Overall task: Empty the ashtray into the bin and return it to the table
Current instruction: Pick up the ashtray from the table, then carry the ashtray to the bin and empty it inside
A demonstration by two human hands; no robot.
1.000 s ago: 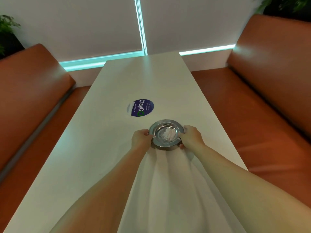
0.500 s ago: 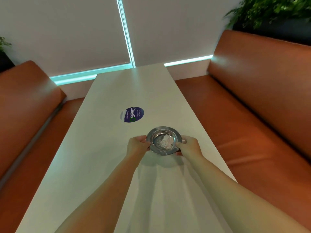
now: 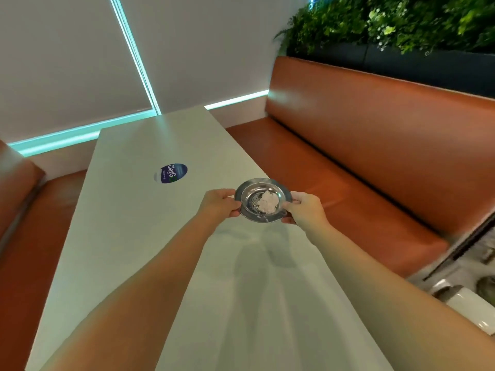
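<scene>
Round shiny metal ashtray (image 3: 263,200) with pale ash, now lifted off the long white worktop (image 3: 139,223) near its blue round sticker (image 3: 171,173), rim pinched by left hand (image 3: 220,203) and right hand (image 3: 304,207); bin-carry likely starting.

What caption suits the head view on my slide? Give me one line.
Both hands, left hand and right hand, hold a metal ashtray with pale ash over the white table, beside an orange bench.
</scene>
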